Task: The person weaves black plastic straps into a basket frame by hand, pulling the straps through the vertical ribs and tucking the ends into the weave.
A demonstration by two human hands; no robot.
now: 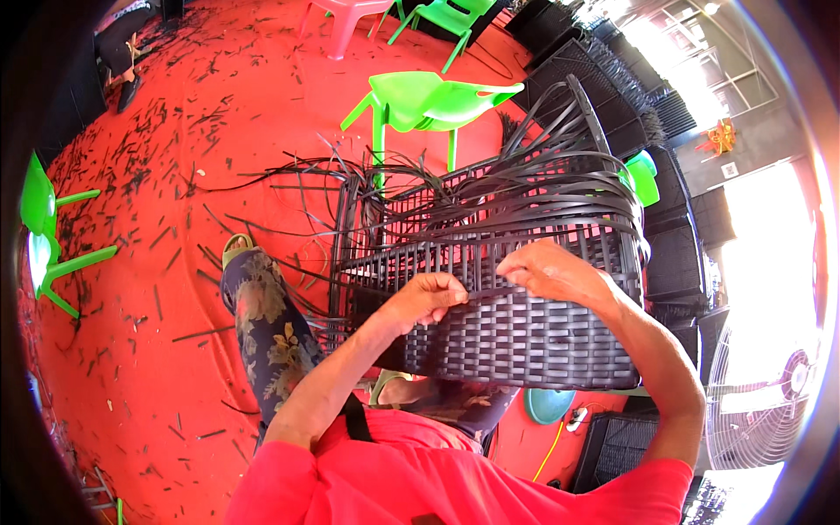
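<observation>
In front of me stands a piece of furniture with a dark woven panel (534, 341), its lower part closely woven from flat black plastic strips. Above the weave, upright strips show with gaps between them. A flat strip (490, 293) runs across the panel's top edge, between my hands. My left hand (429, 299) pinches that strip at its left end. Curled at the panel's upper edge, my right hand (547, 267) is closed on the strip too, with its fingertips partly hidden. Long loose black strips (551, 197) arch over the frame behind both hands.
Beyond the frame is a green plastic chair (420, 101), with a pink stool (341, 22) farther off. Strip offcuts litter the red floor covering (166, 227). Stacked dark woven pieces (669, 236) line the right side, near a large fan (761, 394). A yellow cable (549, 451) lies below.
</observation>
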